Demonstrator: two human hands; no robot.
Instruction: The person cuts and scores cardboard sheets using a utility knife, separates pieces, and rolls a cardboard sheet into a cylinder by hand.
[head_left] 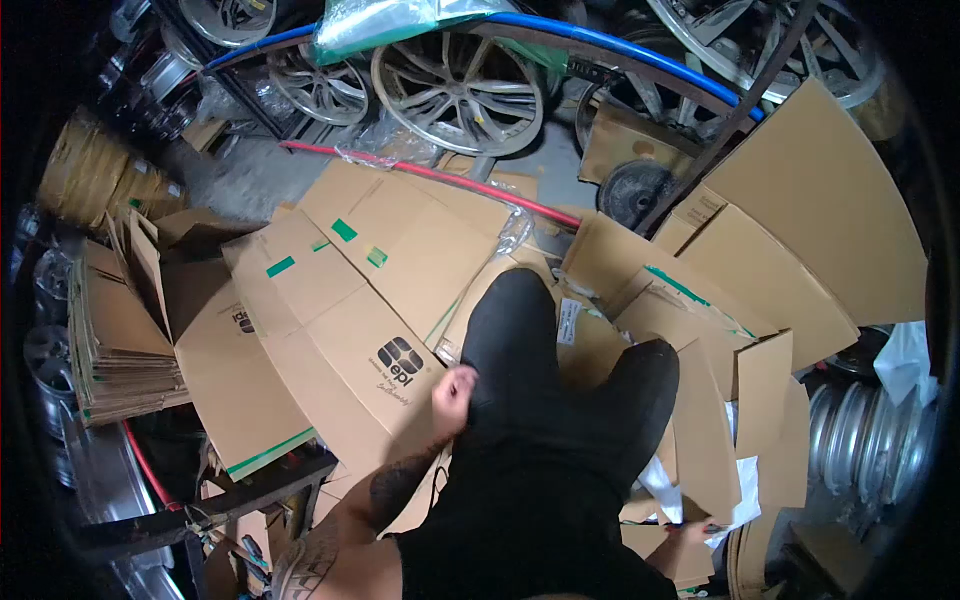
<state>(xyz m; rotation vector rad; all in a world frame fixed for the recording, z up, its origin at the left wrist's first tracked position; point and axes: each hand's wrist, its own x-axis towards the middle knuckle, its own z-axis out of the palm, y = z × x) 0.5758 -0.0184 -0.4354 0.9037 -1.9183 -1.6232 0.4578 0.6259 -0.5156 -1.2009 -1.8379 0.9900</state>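
Note:
My left hand (455, 400) is closed into a fist beside my left thigh, over the edge of a flattened cardboard box (330, 350) with a dark printed logo and green tape. Whatever is inside that fist, if anything, is hidden. Low on the other side, my right hand (686, 545) is closed near the bottom edge of an upright cardboard panel (705, 440). A small dark thing shows at its fingers, too small to name. White sheet material (745, 490) hangs by that panel. Between my knees lies a brown cardboard piece with a white label (568, 321).
A stack of folded cardboard (125, 345) stands at the left. Large cardboard sheets (815, 190) lean at the right. Alloy wheels (460, 95) sit behind a blue rail (620, 50) and a red bar (470, 180). More silver wheels (870, 440) stand at the right.

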